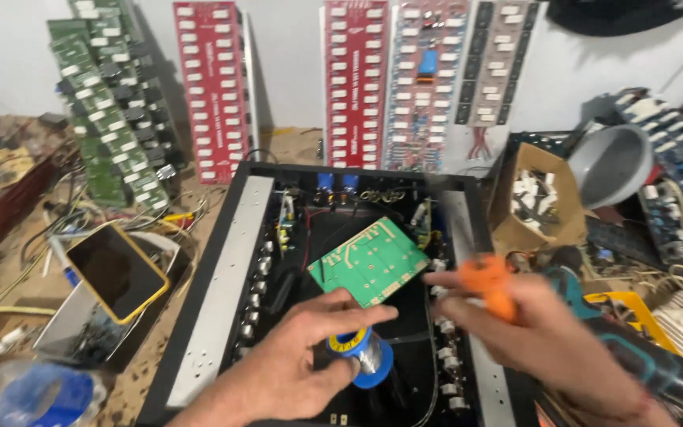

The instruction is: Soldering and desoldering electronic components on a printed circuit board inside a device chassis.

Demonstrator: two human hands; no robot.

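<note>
Cluttered bench — right hand [551,336] blurred, orange tool [490,286] indistinct.

Right hand [547,332] motion-blurred (orange tool [490,286] too); solder spool [363,356] half hidden under left hand [294,364].

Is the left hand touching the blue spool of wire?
Touching. The head view shows the left hand wrapped around the blue solder spool, with the fingers across its top and the thumb beneath its rim, above the open black case.
</note>
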